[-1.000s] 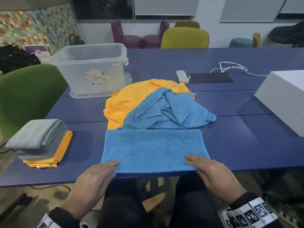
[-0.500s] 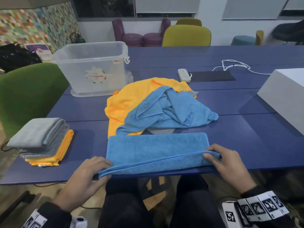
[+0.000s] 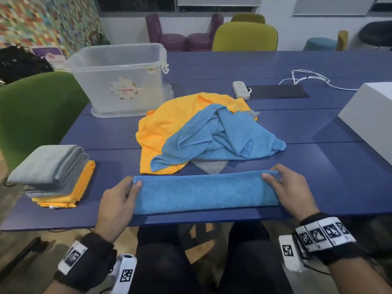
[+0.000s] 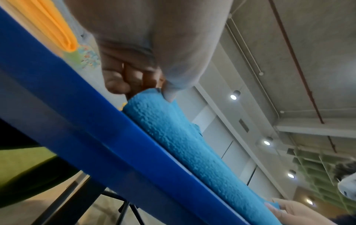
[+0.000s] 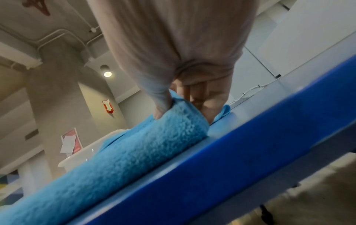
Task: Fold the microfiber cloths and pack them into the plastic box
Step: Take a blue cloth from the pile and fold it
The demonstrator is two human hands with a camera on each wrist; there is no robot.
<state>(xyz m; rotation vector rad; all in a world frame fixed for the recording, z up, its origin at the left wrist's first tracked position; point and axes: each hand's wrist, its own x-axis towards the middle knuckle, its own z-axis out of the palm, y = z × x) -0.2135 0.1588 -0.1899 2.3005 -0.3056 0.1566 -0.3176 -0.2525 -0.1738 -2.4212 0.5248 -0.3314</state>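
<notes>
A blue microfiber cloth [image 3: 205, 193] lies folded into a long narrow strip along the near edge of the blue table [image 3: 318, 166]. My left hand [image 3: 118, 200] pinches its left end [image 4: 154, 97], thumb on top. My right hand [image 3: 288, 187] pinches its right end [image 5: 173, 115] the same way. Behind the strip sits a loose heap: an orange cloth [image 3: 169, 124], a crumpled blue cloth [image 3: 222, 134] and a grey cloth corner [image 3: 210, 166]. At the far left stands the clear plastic box [image 3: 118, 79]. A stack of folded grey cloths [image 3: 48, 166] over orange cloths [image 3: 80, 187] rests at the near left.
A white box [image 3: 371, 115] occupies the right side of the table. A white power strip [image 3: 240, 89], a dark mat [image 3: 277, 92] and a white cable [image 3: 307, 76] lie at the back. A green chair [image 3: 38, 107] stands to the left, other chairs beyond the table.
Both hands lifted the cloth's near edge and carried it over to the far edge, halving the flat rectangle into a narrow strip. My hands now sit farther forward, at the strip's far corners.
</notes>
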